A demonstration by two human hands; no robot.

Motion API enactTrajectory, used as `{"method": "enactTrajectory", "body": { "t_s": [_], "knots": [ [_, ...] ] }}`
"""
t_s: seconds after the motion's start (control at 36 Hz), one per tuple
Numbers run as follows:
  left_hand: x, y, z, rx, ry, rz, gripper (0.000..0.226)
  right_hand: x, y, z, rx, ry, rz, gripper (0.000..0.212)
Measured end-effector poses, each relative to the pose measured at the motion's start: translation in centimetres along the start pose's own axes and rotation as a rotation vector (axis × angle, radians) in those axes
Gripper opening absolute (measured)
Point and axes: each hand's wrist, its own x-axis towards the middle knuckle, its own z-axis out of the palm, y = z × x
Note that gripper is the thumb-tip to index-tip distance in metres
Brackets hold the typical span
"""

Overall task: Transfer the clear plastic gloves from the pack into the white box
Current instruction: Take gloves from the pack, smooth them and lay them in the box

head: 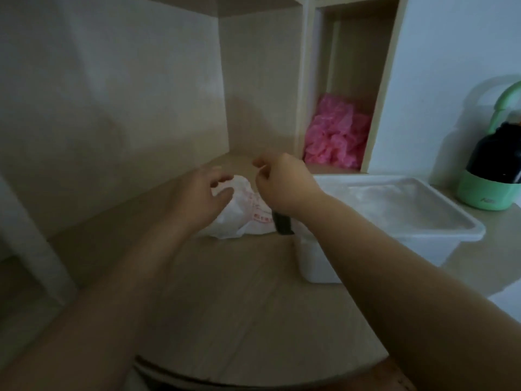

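The pack of gloves (239, 213), a crumpled white plastic bag with red print, lies on the wooden desk (225, 292) near the back corner. My left hand (200, 193) grips its left upper edge, thumb and fingers curled round the plastic. My right hand (282, 184) hovers just over the pack's right side with fingertips pinched together; a clear glove between them is too faint to make out. The white box (439, 241) stands right of the pack, with pale clear plastic lying inside it. A small dark object (283, 222) sits under my right wrist.
A pink heap of plastic (335, 134) fills a shelf cubby behind the box. A green and black appliance (493, 176) stands at the far right. Cabinet walls close off the left and back of the desk.
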Motion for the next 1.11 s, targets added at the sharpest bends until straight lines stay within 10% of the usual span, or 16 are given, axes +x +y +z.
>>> {"method": "enactTrajectory", "body": {
  "t_s": [0.17,0.39,0.53,0.81,0.92,1.11],
  "knots": [
    [-1.9,-5.7,2.9,0.177,-0.262,0.047,0.047,0.8,-2.1,4.6,-0.039,-0.242,0.096,0.056],
    [-0.8,-4.5,0.2,-0.439,0.161,-0.04,0.02,1.6,-1.0,7.0,0.279,-0.377,0.188,0.071],
    [0.1,-3.3,-2.6,-0.781,0.12,0.002,0.01,2.4,-2.2,6.3,0.471,-0.136,0.032,0.012],
    [1.2,0.0,-2.9,-0.747,-0.185,-0.096,0.085,2.0,0.0,-1.9,1.142,-0.256,0.057,0.007],
    [1.5,3.7,-1.2,-0.852,-0.391,-0.107,0.047,1.0,2.4,-4.9,1.224,-0.198,0.095,0.008],
    [3.3,8.5,0.9,-0.648,-0.235,-0.048,0.014,-1.0,7.6,-9.0,0.801,0.017,0.338,0.019]
  ]
}}
